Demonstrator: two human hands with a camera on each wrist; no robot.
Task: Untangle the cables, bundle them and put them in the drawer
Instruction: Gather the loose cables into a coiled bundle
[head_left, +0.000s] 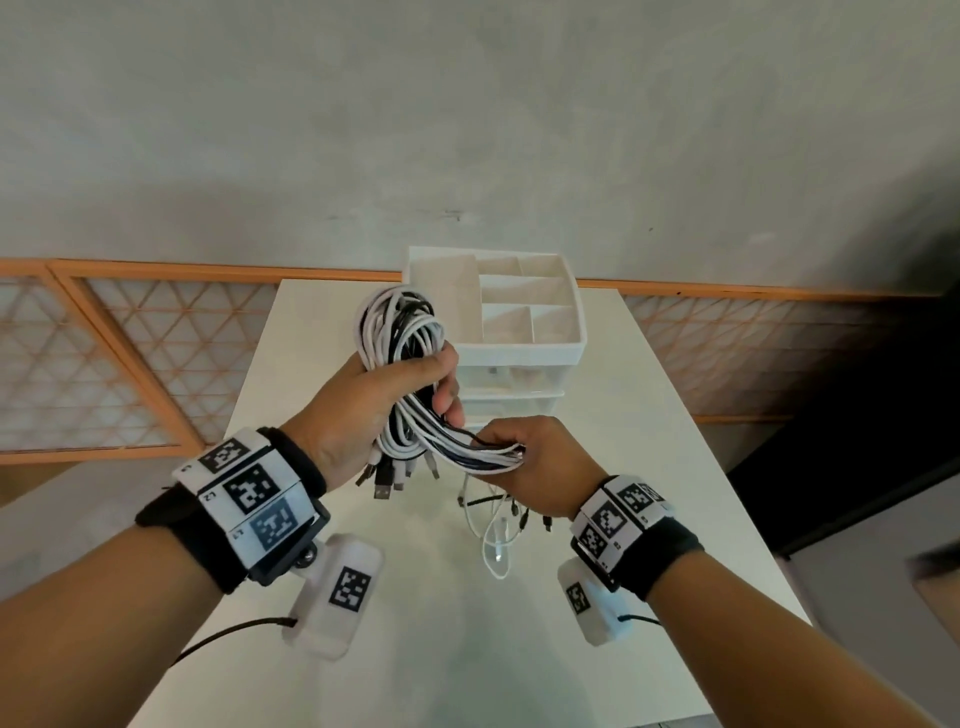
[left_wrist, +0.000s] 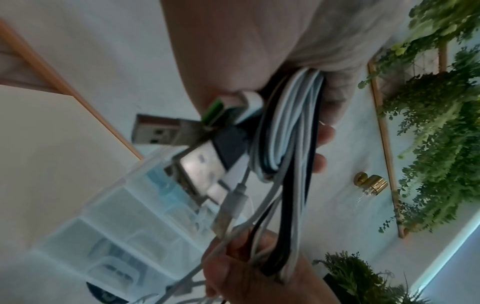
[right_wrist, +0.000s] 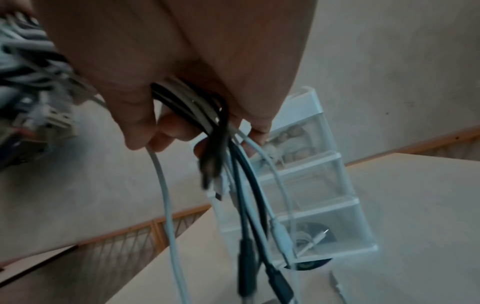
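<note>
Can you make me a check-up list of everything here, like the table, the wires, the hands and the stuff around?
Surface: white table, cable ends trailing onto it.
Job's things: looped bundle of white and black cables held up over the table; drawer unit behind it, its drawers look closed.
Clutter: nothing seen.
Grippers: left hand grips the loops; right hand grips the loose strands; fingers curled round them.
Cables: USB plugs hang below the left hand; small plugs dangle under the right.
Surroundings: grey wall, orange lattice panel, green plants.
</note>
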